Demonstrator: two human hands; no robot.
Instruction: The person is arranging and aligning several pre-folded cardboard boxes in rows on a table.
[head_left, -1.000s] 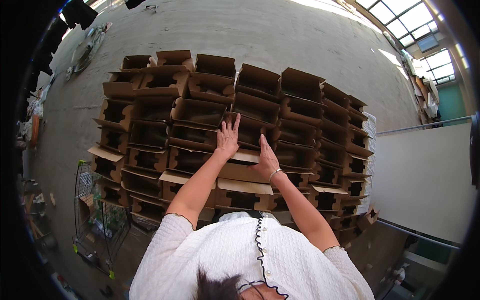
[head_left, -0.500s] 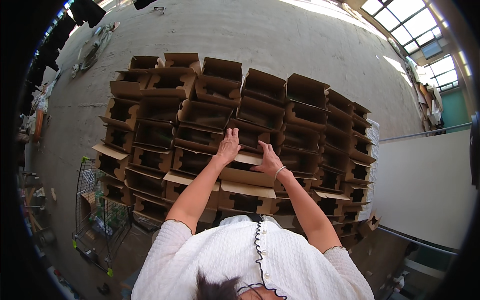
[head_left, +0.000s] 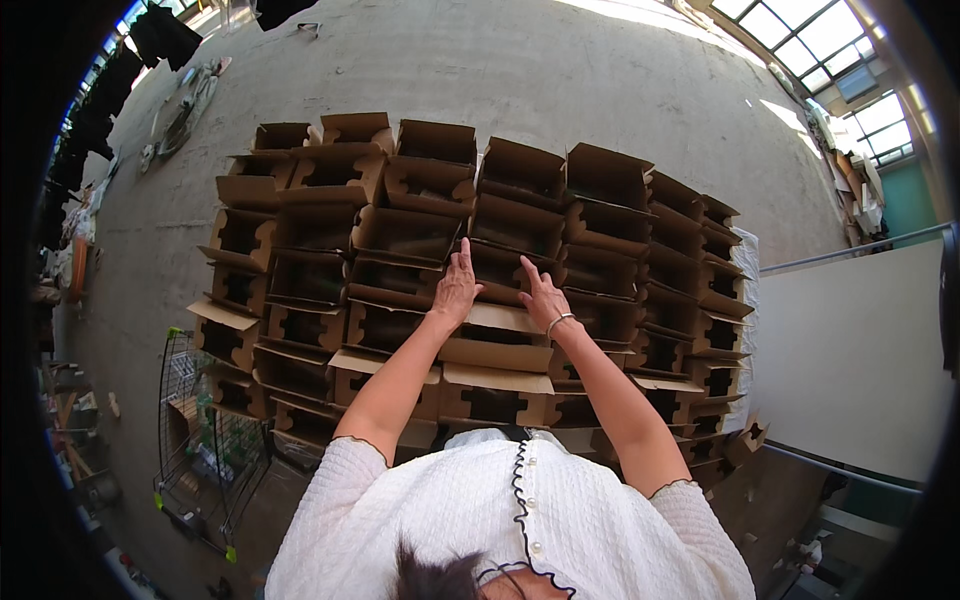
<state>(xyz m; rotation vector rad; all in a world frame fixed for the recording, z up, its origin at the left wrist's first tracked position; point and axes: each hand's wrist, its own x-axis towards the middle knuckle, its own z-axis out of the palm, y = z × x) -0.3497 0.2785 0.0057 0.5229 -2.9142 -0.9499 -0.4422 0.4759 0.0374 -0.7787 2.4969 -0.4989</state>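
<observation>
Many open-topped brown cardboard boxes stand packed in rows before me. My left hand [head_left: 457,286] is at the left edge of a middle box [head_left: 497,264], fingers stretched forward and nothing gripped. Across that box, my right hand [head_left: 544,298] rests near its right edge with fingers spread; a bracelet is on the wrist. Whether the fingertips touch the cardboard is hard to tell. Between my wrists, a raised light-brown flap [head_left: 497,355] belongs to a nearer box. The dark insides of the boxes show little.
At the left stands a black wire cart [head_left: 205,440] with bottles and other items. A large pale panel [head_left: 855,350] with a metal rail is at the right. White sheeting [head_left: 745,300] edges the boxes there. Grey concrete floor [head_left: 480,70] stretches beyond the rows.
My right hand's fingers have straightened and spread, and the hand has drawn slightly up from the nearer flap. My left hand stays almost in place, its fingers stretched further forward.
</observation>
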